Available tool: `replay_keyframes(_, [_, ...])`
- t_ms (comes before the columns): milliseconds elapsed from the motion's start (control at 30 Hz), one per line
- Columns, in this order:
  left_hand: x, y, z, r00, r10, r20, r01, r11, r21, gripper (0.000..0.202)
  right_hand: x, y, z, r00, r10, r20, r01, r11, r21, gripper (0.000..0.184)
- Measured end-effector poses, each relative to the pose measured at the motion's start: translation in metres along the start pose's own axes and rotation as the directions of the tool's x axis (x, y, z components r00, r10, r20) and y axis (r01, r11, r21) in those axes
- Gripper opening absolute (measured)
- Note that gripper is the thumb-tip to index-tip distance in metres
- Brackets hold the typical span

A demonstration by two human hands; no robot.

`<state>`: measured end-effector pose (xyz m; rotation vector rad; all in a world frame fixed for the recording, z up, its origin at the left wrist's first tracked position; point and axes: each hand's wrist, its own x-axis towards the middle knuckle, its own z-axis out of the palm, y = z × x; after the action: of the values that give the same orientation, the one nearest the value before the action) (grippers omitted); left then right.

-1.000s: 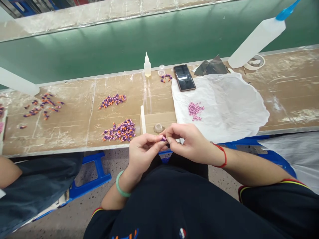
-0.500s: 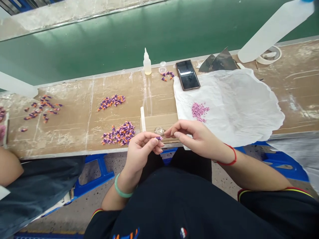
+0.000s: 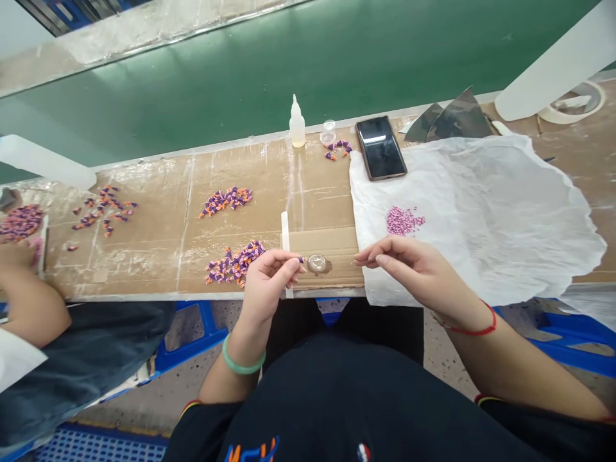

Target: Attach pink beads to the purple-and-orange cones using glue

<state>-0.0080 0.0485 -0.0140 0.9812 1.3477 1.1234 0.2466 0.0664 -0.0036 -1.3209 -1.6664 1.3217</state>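
Observation:
My left hand pinches a small purple piece between thumb and fingers, just left of a small round glue dish on the cardboard. My right hand hovers over the near edge of the white sheet, fingers drawn loosely together towards the thumb; nothing shows between them. A little heap of pink beads lies on the sheet just beyond that hand. A pile of purple and orange pieces lies beside my left hand.
Another purple and orange pile and scattered pieces lie further left. A small glue bottle, a tiny clear jar and a phone stand at the back. Another person's arm is at left. A white stick lies on the cardboard.
My hands, joined at the purple piece a second ago, have parted. The left keeps the piece near the glue dish; the right has moved right, towards the pink beads.

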Motion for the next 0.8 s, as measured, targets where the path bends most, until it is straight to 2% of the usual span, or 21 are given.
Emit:
replay_keyframes(100, [0.019, -0.005, -0.027, 0.989, 0.142, -0.032, -0.127, 0.946, 0.299, 0.014, -0.004, 0.011, -0.008, 0.995, 0.058, -0.076, -0.059, 0.998, -0.007, 0.023])
replay_keyframes(233, [0.04, 0.001, -0.067, 0.976, 0.21, 0.048, -0.192, 0.746, 0.637, 0.015, -0.01, 0.022, -0.017, 0.975, 0.144, -0.166, -0.139, 0.989, 0.041, 0.033])
replay_keyframes(300, [0.049, 0.009, -0.083, 0.977, 0.209, 0.04, -0.173, 0.67, 0.722, 0.022, -0.012, 0.025, -0.02, 0.961, 0.179, -0.208, -0.166, 0.983, 0.078, 0.038])
replay_keyframes(433, [0.079, 0.019, -0.104, 0.967, 0.248, -0.052, -0.106, 0.585, 0.804, 0.027, -0.015, 0.028, -0.025, 0.943, 0.216, -0.252, -0.195, 0.975, 0.108, 0.04])
replay_keyframes(533, [0.112, 0.018, -0.113, 0.948, 0.304, -0.092, -0.07, 0.482, 0.873, 0.022, -0.015, 0.028, -0.025, 0.938, 0.22, -0.268, -0.196, 0.974, 0.112, 0.039])
replay_keyframes(633, [0.139, 0.016, -0.113, 0.953, 0.29, -0.09, -0.023, 0.364, 0.931, 0.016, -0.014, 0.029, -0.024, 0.932, 0.227, -0.283, -0.2, 0.972, 0.121, 0.04])
replay_keyframes(700, [0.148, 0.016, -0.109, 0.965, 0.252, -0.078, 0.004, 0.283, 0.959, 0.014, -0.015, 0.029, -0.024, 0.928, 0.233, -0.291, -0.204, 0.971, 0.129, 0.04])
replay_keyframes(800, [0.145, 0.019, -0.1, 0.976, 0.207, -0.065, 0.025, 0.192, 0.981, 0.012, -0.02, 0.033, -0.027, 0.92, 0.24, -0.31, -0.21, 0.969, 0.126, 0.041])
